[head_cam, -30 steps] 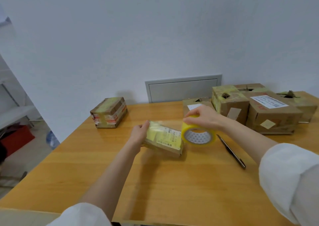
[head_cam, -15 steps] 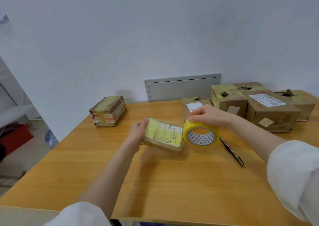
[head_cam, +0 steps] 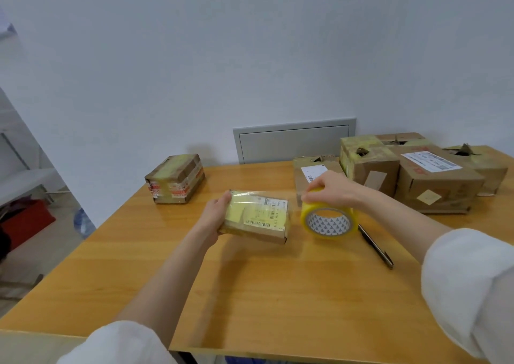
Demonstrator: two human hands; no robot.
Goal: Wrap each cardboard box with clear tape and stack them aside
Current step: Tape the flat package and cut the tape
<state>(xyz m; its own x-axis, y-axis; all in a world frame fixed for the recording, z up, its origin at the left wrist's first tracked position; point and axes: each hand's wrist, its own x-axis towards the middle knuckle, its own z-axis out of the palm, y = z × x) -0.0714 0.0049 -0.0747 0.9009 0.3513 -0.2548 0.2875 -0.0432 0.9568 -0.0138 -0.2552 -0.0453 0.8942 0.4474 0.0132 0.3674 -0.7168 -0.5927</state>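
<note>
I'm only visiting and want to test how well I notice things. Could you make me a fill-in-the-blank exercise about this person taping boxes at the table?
1. The left hand holds a small box whose label bears a ____.
2. The right hand grips a tape roll that is ____ in colour.
3. The pen lies on the table, on the roll's ____ side.
Missing words: barcode; yellow; right.
</note>
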